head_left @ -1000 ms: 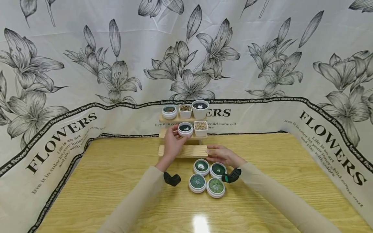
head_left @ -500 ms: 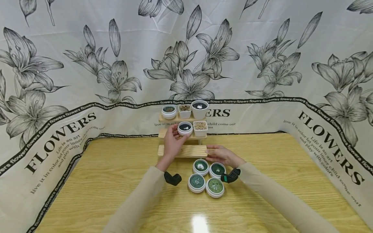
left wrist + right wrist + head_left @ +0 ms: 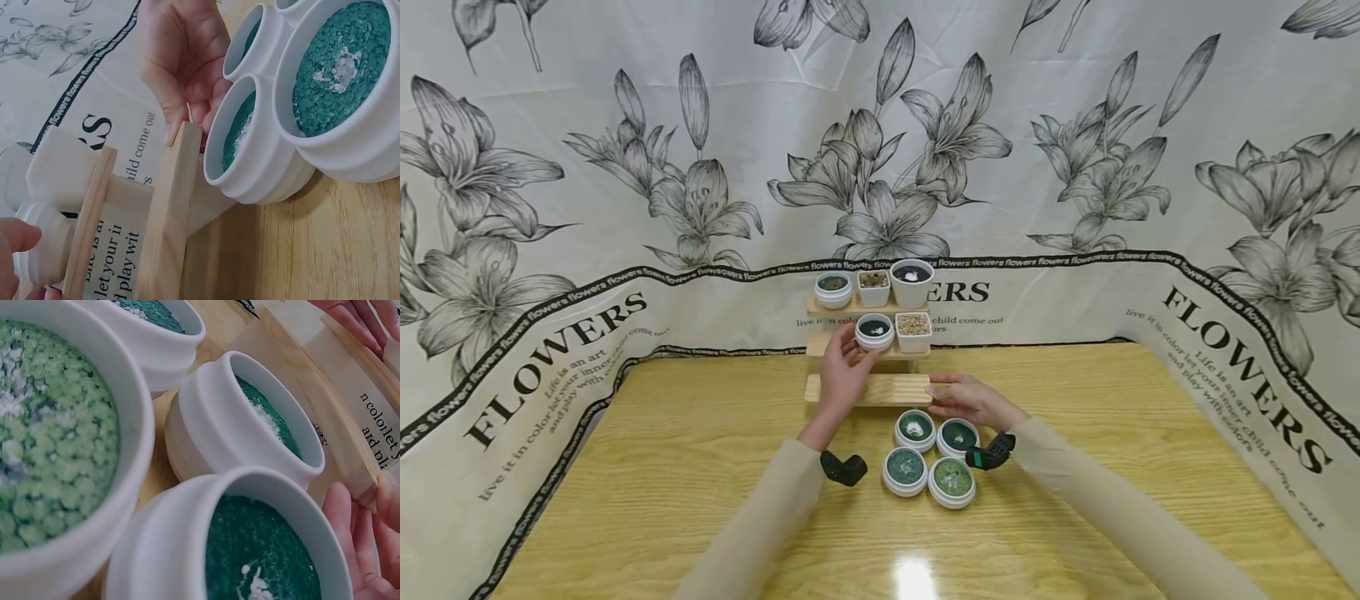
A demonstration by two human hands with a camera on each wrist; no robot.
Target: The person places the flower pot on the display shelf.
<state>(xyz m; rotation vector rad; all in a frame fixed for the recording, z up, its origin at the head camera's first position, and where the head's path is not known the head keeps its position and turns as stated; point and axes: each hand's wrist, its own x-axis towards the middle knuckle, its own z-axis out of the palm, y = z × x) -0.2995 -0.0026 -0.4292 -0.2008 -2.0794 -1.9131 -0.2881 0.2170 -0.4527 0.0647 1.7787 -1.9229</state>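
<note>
On the middle step of a tiered wooden stand, a round white pot with dark contents sits at the fingers of my left hand. Thumb and fingertips pinch its sides, as the left wrist view shows the thumb against the white pot. My right hand grips the right end of the lowest step, thumb on one face of the board and fingers behind it. A square white pot of pale pebbles stands right of the held pot.
The top step bears a round pot, a small square pot and a taller pot. Several round white pots with green contents, one light green, cluster on the wooden table before the stand. A floral cloth hangs behind.
</note>
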